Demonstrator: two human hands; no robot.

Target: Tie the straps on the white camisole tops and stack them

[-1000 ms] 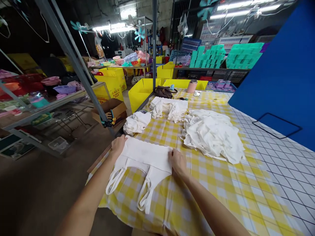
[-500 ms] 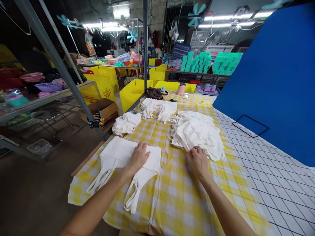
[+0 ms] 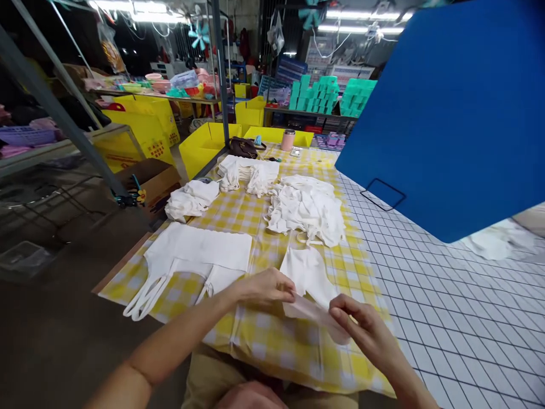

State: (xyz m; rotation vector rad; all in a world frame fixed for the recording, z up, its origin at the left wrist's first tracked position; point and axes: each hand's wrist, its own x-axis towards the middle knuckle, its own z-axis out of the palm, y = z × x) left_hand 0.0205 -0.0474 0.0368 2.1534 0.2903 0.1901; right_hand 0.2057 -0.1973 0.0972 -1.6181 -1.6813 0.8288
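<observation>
My left hand point(image 3: 266, 286) and my right hand point(image 3: 361, 325) both pinch the near edge of a white cloth bag point(image 3: 310, 276), lifting it above the yellow checked tablecloth point(image 3: 281, 341). The bag trails back toward the loose heap of white bags point(image 3: 307, 209) behind it. To the left lies a folded white bag point(image 3: 200, 254) flat on the cloth, its handles hanging toward the table's near left edge.
A small bundle of white bags point(image 3: 190, 199) and a neat stack point(image 3: 247, 170) sit further back. A brown purse point(image 3: 243, 148) and a pink cup point(image 3: 288, 140) stand at the far end. A blue board point(image 3: 451, 113) leans over the tiled surface on the right. Yellow bins point(image 3: 204, 149) stand beyond the table.
My left hand left the folded bag and my right hand drew one bag off the heap; both hands now hold it near me. The view has shifted right.
</observation>
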